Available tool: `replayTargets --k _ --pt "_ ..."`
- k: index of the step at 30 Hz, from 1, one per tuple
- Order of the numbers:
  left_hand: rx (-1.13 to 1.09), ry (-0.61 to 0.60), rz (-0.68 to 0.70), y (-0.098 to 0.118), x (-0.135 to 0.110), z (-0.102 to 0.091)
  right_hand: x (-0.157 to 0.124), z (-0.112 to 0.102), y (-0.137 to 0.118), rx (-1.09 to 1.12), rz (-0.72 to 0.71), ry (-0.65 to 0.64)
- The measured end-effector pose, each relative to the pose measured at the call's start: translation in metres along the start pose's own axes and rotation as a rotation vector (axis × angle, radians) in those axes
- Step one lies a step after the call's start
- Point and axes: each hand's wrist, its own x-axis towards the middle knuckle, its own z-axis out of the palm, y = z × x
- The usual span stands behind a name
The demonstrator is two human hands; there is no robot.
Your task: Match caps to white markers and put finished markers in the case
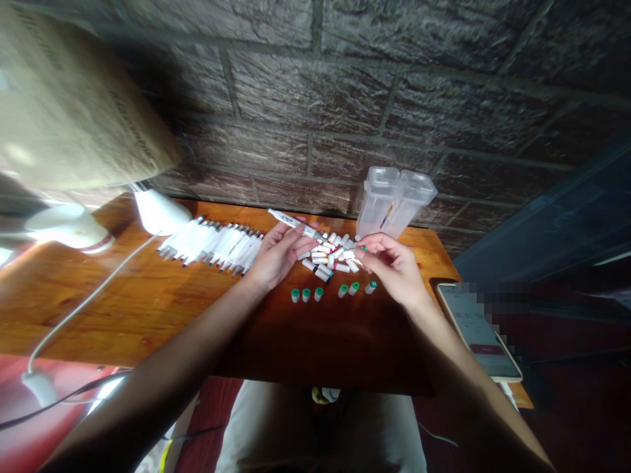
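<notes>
My left hand (pixel 277 256) is closed around a white marker (pixel 292 222), its uncapped dark tip pointing right. My right hand (pixel 394 264) pinches a small white cap with a green end (pixel 363 248), close to that tip but apart from it. Between and below the hands lies a loose pile of white marker caps (pixel 340 267) with variously coloured ends. Nearer to me, several green-topped caps (pixel 306 295) stand upright in a broken row. A teal-topped cap (pixel 371 287) stands at the row's right end.
Many white markers (pixel 211 244) lie side by side on the wooden table (pixel 148 315), left of my left hand. Clear plastic containers (pixel 392 200) stand against the brick wall. A lamp (pixel 160 210) with a cord is at the left; a phone (pixel 476 328) lies at the right edge.
</notes>
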Motion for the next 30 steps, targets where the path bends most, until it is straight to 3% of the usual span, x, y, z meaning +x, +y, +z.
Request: replayTargets --k 4,14,30 --pt "0.005 -0.011 -0.004 -0.001 0.000 -0.001 0.001 0.004 0.003 0.099 0.045 0.072" --pt "0.022 -0.063 0.027 -0.003 -0.001 -0.001 -0.003 0.021 0.003 0.149 0.137 0.044" --pt "0.060 -0.154 -0.020 -0.004 -0.007 0.003 -0.006 0.028 0.008 0.166 0.146 0.030"
